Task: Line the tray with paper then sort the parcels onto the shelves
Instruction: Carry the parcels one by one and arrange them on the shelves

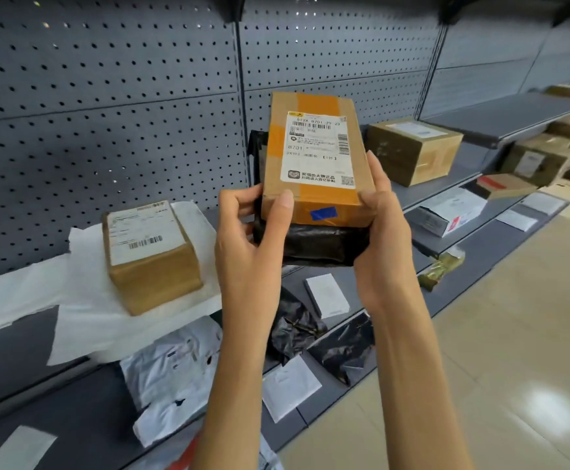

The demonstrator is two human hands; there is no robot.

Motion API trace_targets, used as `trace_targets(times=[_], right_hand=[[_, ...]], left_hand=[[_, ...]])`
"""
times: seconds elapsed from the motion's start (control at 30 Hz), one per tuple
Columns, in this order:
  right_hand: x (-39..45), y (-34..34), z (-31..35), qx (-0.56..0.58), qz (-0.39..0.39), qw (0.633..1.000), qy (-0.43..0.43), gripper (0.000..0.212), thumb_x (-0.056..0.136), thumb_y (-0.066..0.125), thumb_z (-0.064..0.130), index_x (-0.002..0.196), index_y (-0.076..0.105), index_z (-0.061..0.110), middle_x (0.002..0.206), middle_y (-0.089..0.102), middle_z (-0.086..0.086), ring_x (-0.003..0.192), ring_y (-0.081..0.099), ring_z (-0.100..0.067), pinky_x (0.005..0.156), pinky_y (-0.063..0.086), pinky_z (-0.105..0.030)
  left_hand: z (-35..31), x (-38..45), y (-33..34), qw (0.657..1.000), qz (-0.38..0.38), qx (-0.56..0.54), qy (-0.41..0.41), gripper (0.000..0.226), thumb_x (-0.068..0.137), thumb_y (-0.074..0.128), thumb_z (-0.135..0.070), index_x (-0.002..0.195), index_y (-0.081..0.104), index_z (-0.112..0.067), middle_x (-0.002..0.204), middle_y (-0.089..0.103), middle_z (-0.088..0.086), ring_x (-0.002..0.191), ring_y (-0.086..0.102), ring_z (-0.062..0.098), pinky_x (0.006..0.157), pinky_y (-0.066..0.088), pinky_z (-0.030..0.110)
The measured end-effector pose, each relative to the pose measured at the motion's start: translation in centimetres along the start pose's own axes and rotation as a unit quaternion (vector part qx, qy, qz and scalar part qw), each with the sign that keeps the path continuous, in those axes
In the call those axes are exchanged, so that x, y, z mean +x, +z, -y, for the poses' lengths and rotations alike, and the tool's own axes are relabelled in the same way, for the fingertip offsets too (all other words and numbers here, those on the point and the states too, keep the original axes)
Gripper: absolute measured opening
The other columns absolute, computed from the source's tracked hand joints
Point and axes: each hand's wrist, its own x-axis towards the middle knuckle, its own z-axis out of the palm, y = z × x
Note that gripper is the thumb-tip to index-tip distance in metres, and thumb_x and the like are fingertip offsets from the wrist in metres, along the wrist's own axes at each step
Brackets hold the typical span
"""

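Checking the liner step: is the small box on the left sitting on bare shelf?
No, the small box rests on white paper.

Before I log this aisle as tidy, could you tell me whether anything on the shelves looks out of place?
Yes. The white paper under the small box lies crumpled and droops over the shelf edge. Lower down, black bags sit crumpled, and a gold packet overhangs its shelf's front edge.
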Motion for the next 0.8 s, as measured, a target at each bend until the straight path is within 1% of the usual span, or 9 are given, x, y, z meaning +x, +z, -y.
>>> trace_targets(times=[0.07, 0.13, 0.2, 0.37, 0.5, 0.57, 0.67, 0.73, 0.8], right_hand=[[1.0, -2.4, 0.6, -0.009, -0.012, 1.000, 0.001, 0.057, 0.095, 0.046, 0.030, 0.150, 0.041, 0.043, 0.119, 0.073, 0.018, 0.112, 0.070, -0.007, 0.106, 0.050, -0.043], [2.0, -4.7, 1.1, -0.018, -0.023, 1.000, 0.001, 0.065, 0.086, 0.049, 0.035, 0.150, 0.041, 0.044, 0.128, 0.070, 0.015, 0.116, 0.068, -0.007, 0.103, 0.051, -0.039], [3.0, -6.8, 1.2, -0.028, -0.034, 0.999, 0.002, 0.062, 0.088, 0.048, 0.035, 0.149, 0.041, 0.046, 0.130, 0.069, 0.014, 0.118, 0.066, -0.008, 0.100, 0.052, -0.037], [5.9, -11.1, 0.6, -0.052, -0.057, 0.997, 0.014, 0.063, 0.089, 0.045, 0.038, 0.150, 0.037, 0.049, 0.141, 0.062, 0.012, 0.133, 0.057, -0.017, 0.114, 0.041, -0.051], [9.2, -13.7, 0.2, -0.067, -0.065, 0.995, 0.029, 0.070, 0.079, 0.044, 0.043, 0.148, 0.038, 0.052, 0.142, 0.061, 0.012, 0.134, 0.056, -0.019, 0.114, 0.041, -0.052], [11.2, -14.7, -0.1, -0.070, -0.070, 0.994, 0.038, 0.071, 0.078, 0.043, 0.042, 0.148, 0.039, 0.051, 0.140, 0.063, 0.011, 0.130, 0.059, -0.018, 0.113, 0.043, -0.050], [14.7, -15.8, -0.9, -0.081, -0.068, 0.993, 0.050, 0.062, 0.084, 0.044, 0.042, 0.146, 0.042, 0.051, 0.138, 0.064, 0.010, 0.128, 0.060, -0.017, 0.111, 0.046, -0.048], [17.4, -16.5, -1.7, -0.085, -0.072, 0.991, 0.069, 0.052, 0.095, 0.043, 0.036, 0.146, 0.043, 0.049, 0.136, 0.066, 0.008, 0.126, 0.061, -0.017, 0.109, 0.048, -0.045], [20.1, -17.1, -2.4, -0.091, -0.064, 0.990, 0.091, 0.049, 0.097, 0.041, 0.040, 0.146, 0.045, 0.047, 0.134, 0.068, 0.007, 0.125, 0.062, -0.016, 0.105, 0.048, -0.041]], left_hand=[[0.1, -0.1, 2.6, 1.000, 0.017, -0.009, -0.006, 0.022, 0.095, 0.066, -0.036, 0.107, 0.058, -0.021, 0.099, 0.065, -0.017, 0.088, 0.060, -0.009, 0.078, 0.045, 0.007], [0.4, -0.2, 5.1, 0.999, 0.038, -0.024, -0.017, 0.017, 0.095, 0.065, -0.034, 0.106, 0.058, -0.023, 0.099, 0.065, -0.018, 0.087, 0.059, -0.010, 0.077, 0.044, 0.006], [1.0, 0.0, 7.2, 0.997, 0.060, -0.037, -0.031, 0.014, 0.095, 0.065, -0.033, 0.104, 0.058, -0.027, 0.099, 0.065, -0.018, 0.087, 0.060, -0.011, 0.077, 0.045, 0.007], [2.9, 1.4, 11.5, 0.991, 0.103, -0.049, -0.076, 0.007, 0.099, 0.060, -0.036, 0.104, 0.058, -0.033, 0.108, 0.070, -0.008, 0.098, 0.065, 0.002, 0.081, 0.047, 0.017], [4.5, 3.5, 15.2, 0.986, 0.119, -0.047, -0.106, 0.006, 0.102, 0.051, -0.039, 0.100, 0.055, -0.034, 0.101, 0.068, -0.011, 0.086, 0.064, -0.006, 0.082, 0.047, 0.023], [5.6, 4.8, 16.9, 0.985, 0.122, -0.040, -0.112, 0.007, 0.102, 0.049, -0.039, 0.101, 0.055, -0.035, 0.106, 0.068, -0.006, 0.084, 0.064, -0.004, 0.083, 0.050, 0.026], [7.3, 7.2, 19.5, 0.985, 0.116, -0.034, -0.125, 0.010, 0.103, 0.049, -0.039, 0.107, 0.055, -0.034, 0.108, 0.067, -0.006, 0.082, 0.064, -0.007, 0.077, 0.049, 0.022], [8.6, 9.1, 21.1, 0.984, 0.110, -0.027, -0.135, 0.012, 0.102, 0.050, -0.040, 0.110, 0.056, -0.033, 0.110, 0.067, -0.004, 0.089, 0.065, -0.001, 0.076, 0.047, 0.024], [9.7, 11.0, 22.5, 0.984, 0.108, -0.011, -0.139, 0.016, 0.101, 0.051, -0.042, 0.114, 0.056, -0.034, 0.110, 0.069, -0.003, 0.096, 0.066, 0.007, 0.080, 0.048, 0.029]])
